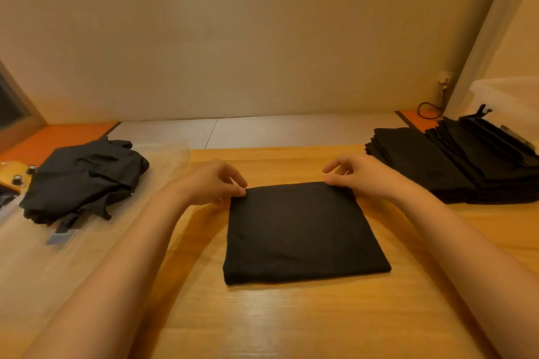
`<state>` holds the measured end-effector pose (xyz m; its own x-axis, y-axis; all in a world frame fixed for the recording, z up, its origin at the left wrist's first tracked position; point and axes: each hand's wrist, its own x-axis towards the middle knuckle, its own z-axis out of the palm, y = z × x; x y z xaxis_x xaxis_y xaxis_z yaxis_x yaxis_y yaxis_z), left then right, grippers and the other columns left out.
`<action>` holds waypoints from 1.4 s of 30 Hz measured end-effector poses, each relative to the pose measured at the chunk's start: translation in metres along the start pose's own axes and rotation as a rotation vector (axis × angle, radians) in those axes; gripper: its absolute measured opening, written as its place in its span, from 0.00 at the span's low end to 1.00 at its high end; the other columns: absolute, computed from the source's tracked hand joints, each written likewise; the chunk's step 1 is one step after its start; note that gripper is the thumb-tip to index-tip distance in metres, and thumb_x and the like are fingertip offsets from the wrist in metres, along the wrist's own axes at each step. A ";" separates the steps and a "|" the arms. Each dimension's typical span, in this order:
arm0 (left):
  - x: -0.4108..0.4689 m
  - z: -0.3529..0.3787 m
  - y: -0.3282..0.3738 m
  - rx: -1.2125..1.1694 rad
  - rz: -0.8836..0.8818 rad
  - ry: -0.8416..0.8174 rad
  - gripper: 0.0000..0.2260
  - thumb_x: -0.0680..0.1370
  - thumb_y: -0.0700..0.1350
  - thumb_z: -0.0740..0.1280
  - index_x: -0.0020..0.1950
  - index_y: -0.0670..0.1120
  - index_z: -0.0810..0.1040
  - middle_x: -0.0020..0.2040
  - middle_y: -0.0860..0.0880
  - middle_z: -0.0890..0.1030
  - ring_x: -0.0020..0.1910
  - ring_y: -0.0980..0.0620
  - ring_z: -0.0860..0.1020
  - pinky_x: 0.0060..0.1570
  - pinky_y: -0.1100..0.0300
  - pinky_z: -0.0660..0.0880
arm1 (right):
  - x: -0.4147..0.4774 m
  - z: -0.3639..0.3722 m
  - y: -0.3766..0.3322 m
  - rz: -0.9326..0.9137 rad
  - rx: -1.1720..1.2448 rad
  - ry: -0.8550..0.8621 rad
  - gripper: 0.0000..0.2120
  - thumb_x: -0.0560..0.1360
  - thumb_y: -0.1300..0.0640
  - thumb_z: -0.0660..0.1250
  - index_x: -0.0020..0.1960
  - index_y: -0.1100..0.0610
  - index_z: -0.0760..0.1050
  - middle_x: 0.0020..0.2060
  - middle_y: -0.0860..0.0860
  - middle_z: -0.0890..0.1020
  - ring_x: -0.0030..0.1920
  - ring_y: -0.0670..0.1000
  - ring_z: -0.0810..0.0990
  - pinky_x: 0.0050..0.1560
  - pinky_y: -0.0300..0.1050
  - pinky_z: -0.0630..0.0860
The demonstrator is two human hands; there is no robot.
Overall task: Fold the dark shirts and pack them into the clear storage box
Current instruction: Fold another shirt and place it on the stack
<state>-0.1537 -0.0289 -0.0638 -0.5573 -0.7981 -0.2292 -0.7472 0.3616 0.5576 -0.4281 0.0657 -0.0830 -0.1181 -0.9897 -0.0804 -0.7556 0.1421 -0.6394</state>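
A dark shirt (297, 230), folded into a neat square, lies flat in the middle of the wooden table (291, 315). My left hand (210, 181) pinches its far left corner between thumb and fingertips. My right hand (364, 175) holds the far right corner with thumb and curled fingers, its index finger lifted. The clear storage box (29, 256) stands at the left, and a loose heap of dark shirts (84, 178) lies in it. A flat stack of dark shirts (437, 166) sits at the right.
A wall closes the far side behind the table. A black cable (428, 112) lies at the back right, with a translucent plastic item (501, 90) beyond the stack. A yellow object with knobs (17, 178) shows at the far left edge.
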 end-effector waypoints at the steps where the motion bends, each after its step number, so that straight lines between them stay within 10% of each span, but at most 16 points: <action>1: 0.006 0.003 -0.004 -0.019 -0.018 -0.006 0.07 0.78 0.45 0.68 0.55 0.49 0.81 0.50 0.48 0.81 0.45 0.51 0.81 0.45 0.61 0.79 | 0.002 0.002 0.005 0.007 0.009 -0.008 0.08 0.76 0.50 0.69 0.54 0.47 0.76 0.49 0.45 0.78 0.48 0.43 0.77 0.40 0.33 0.71; 15: -0.004 0.003 -0.013 -0.278 0.059 0.235 0.07 0.72 0.38 0.74 0.47 0.47 0.81 0.40 0.48 0.84 0.39 0.54 0.82 0.39 0.65 0.79 | -0.002 -0.002 0.006 -0.077 -0.034 0.050 0.06 0.75 0.54 0.69 0.50 0.45 0.79 0.44 0.41 0.79 0.46 0.40 0.75 0.39 0.31 0.69; 42: 0.004 0.016 -0.019 -0.084 -0.016 0.174 0.03 0.77 0.43 0.69 0.46 0.50 0.81 0.35 0.51 0.80 0.36 0.55 0.78 0.40 0.63 0.74 | 0.006 0.021 0.010 -0.117 -0.072 0.156 0.05 0.76 0.56 0.68 0.52 0.49 0.77 0.45 0.44 0.79 0.48 0.41 0.76 0.47 0.31 0.69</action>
<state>-0.1481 -0.0312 -0.0884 -0.4693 -0.8772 -0.1014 -0.7184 0.3125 0.6215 -0.4228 0.0612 -0.1054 -0.1205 -0.9861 0.1145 -0.8137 0.0321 -0.5804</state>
